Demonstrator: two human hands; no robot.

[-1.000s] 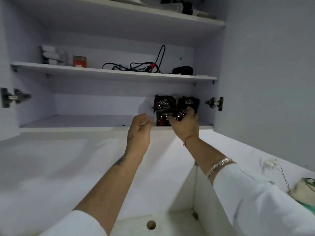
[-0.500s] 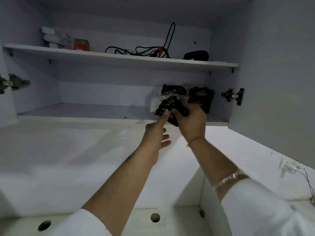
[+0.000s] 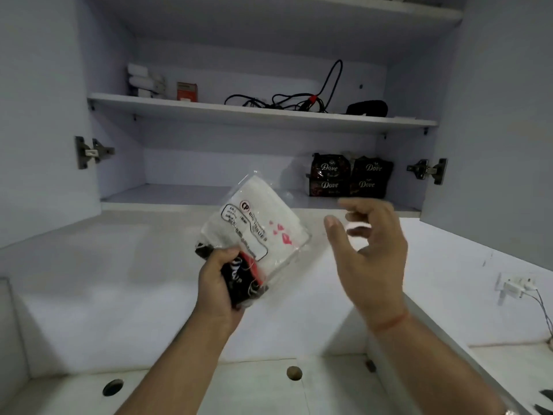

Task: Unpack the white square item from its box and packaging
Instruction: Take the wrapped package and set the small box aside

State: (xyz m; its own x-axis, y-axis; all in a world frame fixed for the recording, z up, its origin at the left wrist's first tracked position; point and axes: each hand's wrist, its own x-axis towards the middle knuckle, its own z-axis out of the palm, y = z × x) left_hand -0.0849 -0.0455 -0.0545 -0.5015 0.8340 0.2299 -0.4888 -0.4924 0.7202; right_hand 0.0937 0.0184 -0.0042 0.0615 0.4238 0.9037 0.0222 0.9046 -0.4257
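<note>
Left door hinge: sat on the left wall of the open cupboard, level with the lower compartment.
White boxes: were stacked at the far left of the middle shelf, too blurred to read.
Red box: stood just beside the white boxes, to their right, on the same shelf.
Left hand: was closed around a dark Dove packet, fingers wrapped over its left edge; the thumb side also pinned the lower corner of the tissue pack.
Tissue pack: a white square item in clear plastic with black print and red marks, was held tilted in front of the lower shelf, lying over the dark packet and touching it. It was sealed in its wrapper.
Black cables: lay tangled at the middle of the upper shelf, one loop rising against the back wall.
Dove packets: two dark packs stood side by side at the right end of the lower shelf, well apart from the hands.
Right hand: was open and empty, fingers loosely curled, just beside the tissue pack without touching it; blurred.
Black pouch: rested at the right of the middle shelf.
Right door hinge: sat on the right wall.
Wall socket: had a white plug in it, far right.
</note>
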